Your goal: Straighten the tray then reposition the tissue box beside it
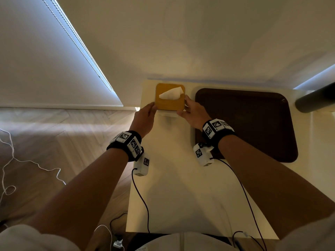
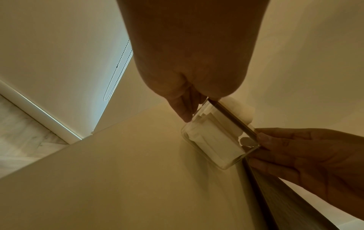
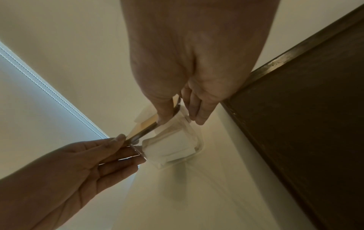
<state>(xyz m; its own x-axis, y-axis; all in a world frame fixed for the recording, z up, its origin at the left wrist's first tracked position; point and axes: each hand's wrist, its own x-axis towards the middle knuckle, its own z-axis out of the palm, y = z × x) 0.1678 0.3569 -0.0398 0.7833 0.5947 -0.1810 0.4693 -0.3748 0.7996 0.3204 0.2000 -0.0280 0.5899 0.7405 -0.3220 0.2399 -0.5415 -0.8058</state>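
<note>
The tissue box (image 1: pixel 170 96), clear plastic with a yellow-brown lid and a white tissue sticking out, is at the far left of the white table (image 1: pixel 172 187). My left hand (image 1: pixel 153 107) grips its left side and my right hand (image 1: pixel 185 105) its right side. In both wrist views, thumbs lie on the lid edge and fingers along the clear walls. The box (image 2: pixel 216 140) shows folded tissues inside. I cannot tell whether it touches the table. The dark brown tray (image 1: pixel 253 124) lies flat just right of the box (image 3: pixel 173 147), with its rim (image 3: pixel 275 65) beside my right hand (image 3: pixel 177 115).
A cream wall rises directly behind the table. A dark cylinder (image 1: pixel 315 100) juts in at the far right, past the tray. The table's left edge drops to a wooden floor with loose white cable (image 1: pixel 27 160). Black wrist cables (image 1: pixel 143 200) trail across the near tabletop.
</note>
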